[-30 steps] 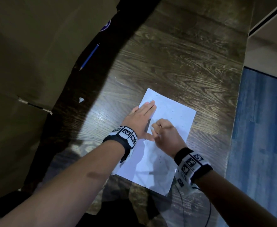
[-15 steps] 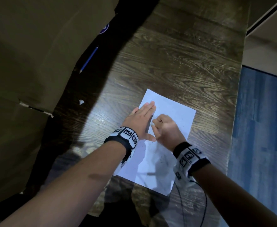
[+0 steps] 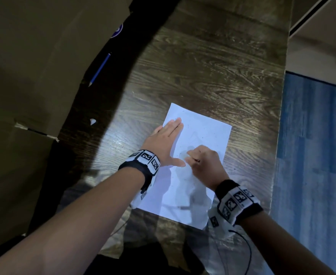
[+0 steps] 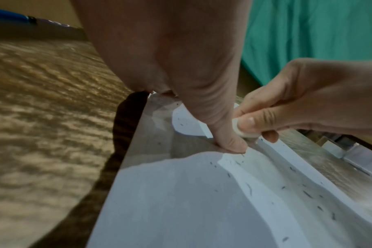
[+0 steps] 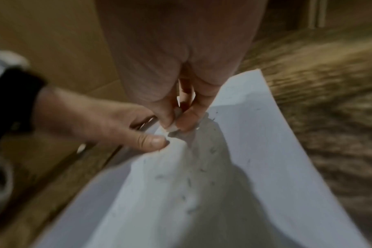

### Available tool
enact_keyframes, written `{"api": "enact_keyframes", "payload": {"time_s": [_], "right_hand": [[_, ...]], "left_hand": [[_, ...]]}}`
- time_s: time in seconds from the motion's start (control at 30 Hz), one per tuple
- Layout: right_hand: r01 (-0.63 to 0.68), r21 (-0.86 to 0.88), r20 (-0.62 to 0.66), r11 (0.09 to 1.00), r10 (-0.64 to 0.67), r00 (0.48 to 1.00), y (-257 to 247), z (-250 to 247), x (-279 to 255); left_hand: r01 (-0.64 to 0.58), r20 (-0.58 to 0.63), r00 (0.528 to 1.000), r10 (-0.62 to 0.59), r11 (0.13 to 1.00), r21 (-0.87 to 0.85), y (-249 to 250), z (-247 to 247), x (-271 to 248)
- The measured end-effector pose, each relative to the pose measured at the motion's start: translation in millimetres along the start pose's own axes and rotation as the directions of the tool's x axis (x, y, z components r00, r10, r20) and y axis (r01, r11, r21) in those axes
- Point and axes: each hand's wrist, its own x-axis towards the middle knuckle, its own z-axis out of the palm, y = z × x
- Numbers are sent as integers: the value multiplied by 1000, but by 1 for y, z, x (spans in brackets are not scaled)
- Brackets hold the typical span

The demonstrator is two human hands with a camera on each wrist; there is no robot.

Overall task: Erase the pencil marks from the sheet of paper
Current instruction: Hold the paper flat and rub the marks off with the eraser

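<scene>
A dark wooden table with pronounced grain carries the scene. A blue pencil lies near the table's far left edge, in shadow, tip pointing toward the near side. A small white scrap lies on the table near the left edge, nearer than the pencil and well apart from it. Brown cardboard stands along the left edge, with a taped seam across it. Beyond the right edge, blue plank-patterned floor shows. A pale cabinet or shelf unit stands past the far right corner. In the left wrist view, green cloth hangs beyond the table. A thin black cable trails at the near edge.
</scene>
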Motion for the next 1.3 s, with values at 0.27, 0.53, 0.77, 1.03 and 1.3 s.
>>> {"api": "enact_keyframes", "payload": {"time_s": [0.27, 0.53, 0.77, 1.03, 1.3], "right_hand": [[-24, 321, -156, 947, 77, 985, -3, -8, 6], [163, 144, -93, 976, -150, 984, 8, -3, -5], [181, -62, -193, 981, -190, 963, 2, -3, 14], [45, -136, -77, 990, -55, 995, -13, -12, 38], [279, -163, 54, 946, -273, 960, -14, -4, 13]], "left_hand": [[-18, 22, 1000, 16, 996, 85, -6, -4, -24], [-75, 64, 995, 75, 997, 5, 6, -2, -12], [-103, 56, 993, 101, 994, 28, -1, 4, -10], [-88, 80, 993, 87, 996, 14, -3, 6, -7], [-88, 76, 993, 86, 996, 28, -1, 7, -7]]}}
